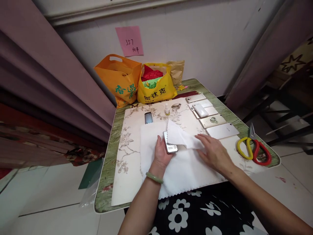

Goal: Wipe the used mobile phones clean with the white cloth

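I have the left grip (161,154) closed round a small rectangular silver device (172,148) with a dotted grille, above the desk (104,182), its long axis pointing forward and slightly left. My right grip (215,152), to its right, pinches a soft white scalloped-edged cloth (179,135) whose flap overlaps the device.

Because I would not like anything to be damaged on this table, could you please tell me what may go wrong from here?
The silver device lies in the left hand, partly covered by the white cloth in the right hand; it might slip out. The scissors lie near the right edge of the table, so a bump could knock them off. The small bottle stands upright and could tip if brushed.
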`<state>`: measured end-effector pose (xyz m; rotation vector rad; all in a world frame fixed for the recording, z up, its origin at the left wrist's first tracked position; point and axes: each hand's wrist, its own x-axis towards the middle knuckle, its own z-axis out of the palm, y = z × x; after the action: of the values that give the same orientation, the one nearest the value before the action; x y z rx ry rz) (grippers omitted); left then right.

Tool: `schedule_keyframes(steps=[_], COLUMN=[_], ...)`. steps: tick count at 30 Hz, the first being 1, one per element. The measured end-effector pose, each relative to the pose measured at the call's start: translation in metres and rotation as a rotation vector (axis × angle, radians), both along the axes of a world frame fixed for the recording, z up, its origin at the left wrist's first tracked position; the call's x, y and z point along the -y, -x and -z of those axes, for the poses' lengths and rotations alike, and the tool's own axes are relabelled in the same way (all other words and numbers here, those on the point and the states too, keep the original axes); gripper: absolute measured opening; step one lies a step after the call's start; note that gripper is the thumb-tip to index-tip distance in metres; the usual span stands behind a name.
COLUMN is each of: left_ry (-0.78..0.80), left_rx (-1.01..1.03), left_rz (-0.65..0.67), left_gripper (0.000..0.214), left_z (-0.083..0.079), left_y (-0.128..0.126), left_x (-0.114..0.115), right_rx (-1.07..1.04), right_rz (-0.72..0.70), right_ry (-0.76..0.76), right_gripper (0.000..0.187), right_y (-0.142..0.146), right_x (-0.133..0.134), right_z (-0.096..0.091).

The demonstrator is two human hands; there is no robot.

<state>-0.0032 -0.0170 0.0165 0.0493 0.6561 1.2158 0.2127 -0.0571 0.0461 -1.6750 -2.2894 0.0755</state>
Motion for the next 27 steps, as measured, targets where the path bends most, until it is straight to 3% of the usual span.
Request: schedule_keyframes(steps=[3, 6, 10, 15, 19, 23, 27], left_ry=[-0.025, -0.065, -0.110, -0.035, 0.004, 0.020, -0.024], left_rx=[-0.013, -0.015, 0.008, 0.002, -0.035, -0.043, 0.038], left_rz=[0.002, -0.007, 0.008, 0.052, 0.064, 0.047, 0.000], left_gripper=[0.047, 0.050, 0.053, 0.059, 0.060, 0.055, 0.056], left_z=[0.001, 0.002, 0.005, 0.004, 0.008, 0.011, 0.010], left_y=[-0.001, -0.001, 0.000, 0.005, 0.008, 0.010, 0.008], left_x=[0.001, 0.003, 0.005, 0.009, 0.012, 0.012, 0.009], right_rx=[-0.044, -0.059, -0.193, -0.306, -0.454, -0.214, -0.059], right_rz=[-0.172, -0.096, 0.041, -0.340, -0.170, -0.262, -0.279], right_ry=[-0.028, 0.018, -0.030, 0.072, 0.007, 0.107, 0.179], right_gripper=[0.050, 0.035, 0.027, 0.033, 0.046, 0.058, 0.065], right_y=[0.041, 0.066, 0.063, 0.052, 0.078, 0.121, 0.141], right_x=[-0.021, -0.043, -0.048, -0.031, -0.033, -0.041, -0.051], right_z=[0.005, 0.011, 0.005, -0.017, -0.012, 0.008, 0.020])
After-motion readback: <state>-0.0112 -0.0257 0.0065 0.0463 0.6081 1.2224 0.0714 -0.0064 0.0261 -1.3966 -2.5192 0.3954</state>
